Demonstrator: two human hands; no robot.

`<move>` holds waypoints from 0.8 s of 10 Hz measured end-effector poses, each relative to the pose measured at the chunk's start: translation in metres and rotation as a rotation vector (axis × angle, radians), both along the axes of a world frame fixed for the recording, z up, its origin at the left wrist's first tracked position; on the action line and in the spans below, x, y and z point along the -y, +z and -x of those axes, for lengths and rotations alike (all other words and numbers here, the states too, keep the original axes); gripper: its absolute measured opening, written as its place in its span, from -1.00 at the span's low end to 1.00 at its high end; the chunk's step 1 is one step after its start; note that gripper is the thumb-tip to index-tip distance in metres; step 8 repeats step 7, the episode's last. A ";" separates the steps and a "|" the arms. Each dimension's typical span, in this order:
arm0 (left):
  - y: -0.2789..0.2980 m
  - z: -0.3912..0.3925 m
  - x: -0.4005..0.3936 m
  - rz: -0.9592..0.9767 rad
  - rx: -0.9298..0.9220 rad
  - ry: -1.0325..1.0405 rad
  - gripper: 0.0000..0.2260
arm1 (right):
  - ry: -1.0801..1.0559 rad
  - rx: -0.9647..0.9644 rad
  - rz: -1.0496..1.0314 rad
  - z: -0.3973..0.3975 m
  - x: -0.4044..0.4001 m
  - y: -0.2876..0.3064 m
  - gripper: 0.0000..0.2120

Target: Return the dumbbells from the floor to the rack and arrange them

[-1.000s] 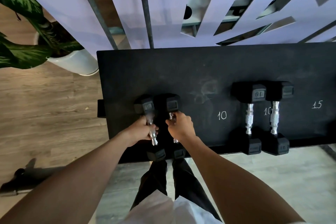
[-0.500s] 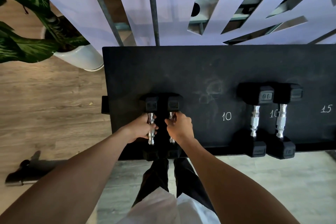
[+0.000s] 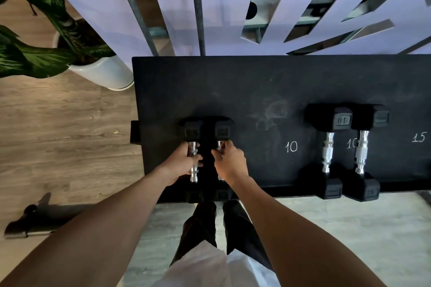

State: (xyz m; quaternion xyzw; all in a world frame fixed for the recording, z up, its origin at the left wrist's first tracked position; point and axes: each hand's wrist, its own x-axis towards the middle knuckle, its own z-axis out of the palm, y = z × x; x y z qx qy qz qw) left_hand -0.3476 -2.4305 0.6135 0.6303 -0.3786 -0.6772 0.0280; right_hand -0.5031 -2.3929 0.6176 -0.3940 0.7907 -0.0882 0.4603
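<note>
Small dumbbells now lie square on the rack (left one straightened), hands still gripping their handles.

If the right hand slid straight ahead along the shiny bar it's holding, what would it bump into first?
Most likely the black far head of the dumbbell that the right hand grips. That head sits right beyond the fingers, at the end of the silver handle. Past it lies only bare rack top.
</note>
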 end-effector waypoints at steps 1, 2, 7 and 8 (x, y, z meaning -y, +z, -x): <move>-0.002 -0.001 0.000 -0.012 -0.017 0.007 -0.73 | -0.007 0.006 -0.008 0.000 0.001 0.000 -0.72; -0.003 0.000 -0.005 0.022 -0.016 0.043 -0.70 | -0.018 0.012 -0.013 -0.001 0.001 0.002 -0.71; 0.026 -0.017 -0.090 0.174 0.225 -0.077 -0.63 | 0.133 0.047 -0.143 0.019 -0.077 0.037 -0.52; 0.026 -0.017 -0.090 0.174 0.225 -0.077 -0.63 | 0.133 0.047 -0.143 0.019 -0.077 0.037 -0.52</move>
